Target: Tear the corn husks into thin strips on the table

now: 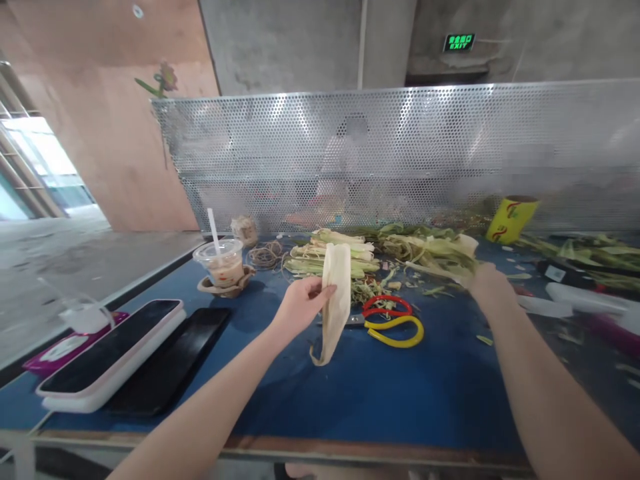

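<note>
My left hand (300, 305) is closed on a pale dried corn husk strip (336, 300), holding it upright above the blue table (380, 393); its lower end curls down near the table. My right hand (487, 280) reaches forward to the right into a pile of green and pale corn husks (430, 252), and its fingers are hidden among the leaves. Scissors with red and yellow handles (393, 320) lie on the table between my two hands.
A plastic cup with a straw (224, 263) stands at the left, with coiled twine (265, 253) behind it. Two phones (115, 353) lie at the left front. A yellow cup (511, 219) stands by the perforated metal screen (400, 153). More husks (585, 250) lie at right.
</note>
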Demonstrator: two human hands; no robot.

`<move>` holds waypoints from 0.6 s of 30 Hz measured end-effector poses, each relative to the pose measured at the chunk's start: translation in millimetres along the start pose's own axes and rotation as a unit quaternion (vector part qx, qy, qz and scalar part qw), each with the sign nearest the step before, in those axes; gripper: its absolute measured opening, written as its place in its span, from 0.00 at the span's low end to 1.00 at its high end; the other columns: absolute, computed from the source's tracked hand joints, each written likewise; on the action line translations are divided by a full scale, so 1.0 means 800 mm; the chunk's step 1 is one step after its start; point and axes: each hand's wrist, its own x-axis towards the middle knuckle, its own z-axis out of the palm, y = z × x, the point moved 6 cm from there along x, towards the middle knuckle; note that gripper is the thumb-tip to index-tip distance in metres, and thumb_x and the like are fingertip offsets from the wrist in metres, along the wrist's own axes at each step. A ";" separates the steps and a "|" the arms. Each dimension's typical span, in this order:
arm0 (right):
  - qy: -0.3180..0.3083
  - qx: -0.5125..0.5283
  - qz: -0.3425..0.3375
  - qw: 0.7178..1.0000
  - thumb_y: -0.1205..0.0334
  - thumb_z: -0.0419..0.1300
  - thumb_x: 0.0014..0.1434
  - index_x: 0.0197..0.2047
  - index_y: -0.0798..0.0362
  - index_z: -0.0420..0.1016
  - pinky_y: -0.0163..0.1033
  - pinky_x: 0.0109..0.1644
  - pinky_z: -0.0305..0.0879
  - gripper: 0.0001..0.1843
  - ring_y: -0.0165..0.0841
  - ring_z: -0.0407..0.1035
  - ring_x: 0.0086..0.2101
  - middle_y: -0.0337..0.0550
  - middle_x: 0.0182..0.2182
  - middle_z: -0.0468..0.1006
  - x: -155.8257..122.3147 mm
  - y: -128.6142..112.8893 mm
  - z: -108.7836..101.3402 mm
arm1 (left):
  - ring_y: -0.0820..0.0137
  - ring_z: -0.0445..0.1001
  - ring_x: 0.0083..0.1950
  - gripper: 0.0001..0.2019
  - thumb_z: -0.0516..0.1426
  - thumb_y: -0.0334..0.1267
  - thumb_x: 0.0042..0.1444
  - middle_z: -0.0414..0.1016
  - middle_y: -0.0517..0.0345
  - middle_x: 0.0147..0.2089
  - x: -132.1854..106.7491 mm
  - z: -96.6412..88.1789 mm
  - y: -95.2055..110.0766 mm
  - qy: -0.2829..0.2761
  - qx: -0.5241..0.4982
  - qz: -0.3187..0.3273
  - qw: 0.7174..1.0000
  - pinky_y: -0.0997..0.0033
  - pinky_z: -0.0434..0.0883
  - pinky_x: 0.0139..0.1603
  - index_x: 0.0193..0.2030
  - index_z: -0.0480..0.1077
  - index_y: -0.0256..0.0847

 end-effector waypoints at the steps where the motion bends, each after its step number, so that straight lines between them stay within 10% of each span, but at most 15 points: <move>1: 0.004 0.007 0.010 1.000 0.66 0.59 0.48 0.38 0.65 0.69 0.57 0.37 0.62 0.13 0.58 0.68 0.39 0.71 0.33 0.72 -0.003 -0.008 -0.004 | 0.72 0.66 0.26 0.15 0.50 0.46 0.51 0.70 0.58 0.24 0.000 0.001 0.000 -0.001 -0.003 0.000 1.000 0.75 0.63 0.27 0.27 0.69 0.35; 6: -0.082 0.132 -0.128 0.980 0.56 0.53 0.54 0.40 0.54 0.70 0.43 0.42 0.65 0.14 0.40 0.70 0.39 0.52 0.40 0.75 -0.058 -0.115 0.009 | 0.75 0.62 0.21 0.16 0.51 0.48 0.50 0.63 0.62 0.19 -0.006 0.005 0.004 -0.001 -0.022 -0.014 1.000 0.76 0.61 0.23 0.21 0.65 0.37; 10: -0.269 0.288 -0.204 0.896 0.52 0.53 0.53 0.37 0.52 0.72 0.34 0.27 0.66 0.14 0.32 0.71 0.26 0.41 0.26 0.77 -0.132 -0.190 0.047 | 0.75 0.62 0.22 0.17 0.51 0.48 0.50 0.61 0.62 0.19 -0.013 0.022 0.010 -0.041 -0.035 -0.016 0.998 0.77 0.60 0.22 0.21 0.64 0.37; 18: -0.365 0.449 -0.088 0.811 0.59 0.57 0.49 0.32 0.54 0.70 0.33 0.24 0.63 0.08 0.29 0.66 0.21 0.37 0.21 0.72 -0.150 -0.180 0.058 | 0.80 0.56 0.18 0.14 0.51 0.42 0.50 0.55 0.66 0.16 -0.016 0.032 0.011 -0.066 -0.181 -0.097 0.976 0.79 0.56 0.20 0.18 0.59 0.37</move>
